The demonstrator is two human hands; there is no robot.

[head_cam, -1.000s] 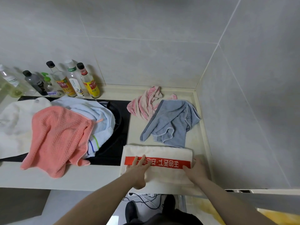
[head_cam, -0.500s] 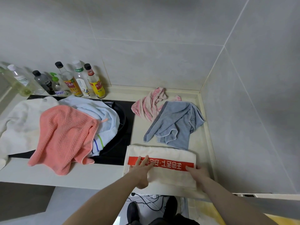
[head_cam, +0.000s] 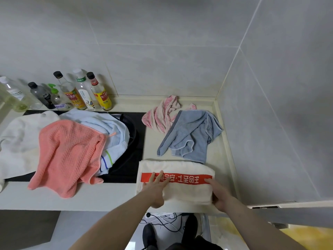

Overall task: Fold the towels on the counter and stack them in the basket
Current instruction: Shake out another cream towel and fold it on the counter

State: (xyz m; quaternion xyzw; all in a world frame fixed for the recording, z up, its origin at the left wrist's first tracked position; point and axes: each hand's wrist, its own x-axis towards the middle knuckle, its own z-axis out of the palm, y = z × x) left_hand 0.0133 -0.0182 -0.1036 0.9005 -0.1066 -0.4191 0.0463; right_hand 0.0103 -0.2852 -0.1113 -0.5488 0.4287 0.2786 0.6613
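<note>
Right at the front lip of the worktop lies the cream towel, folded into a long band with a red printed stripe across it, and both hands are on it. The left hand lies flat on the left part, fingers straight and spread, pressing the cloth down. The right hand sits at the right end, its fingers curling round the folded edge, gripping the layers.

The risk here, to my eye: the near edge of this towel runs right along the drop to the floor. If the right hand lifts its end across while the left eases off, the layers could slide apart or the whole band could slip over the edge. Terry is soft and limp, so a loose grip would leave a skewed fold.

Just behind lies the blue-grey towel, crumpled, its near hem almost touching the cream one; a wide fold could drag it along. Behind that, touching it, a pink-and-white towel is bunched near the wall.

Further left, the coral towel drapes over a pale blue towel and a white towel across the black hob, one coral corner reaching toward the front edge. Bottles stand at the back wall.

No basket is in sight, so carrying the folded towel to it risks undoing the fold.
</note>
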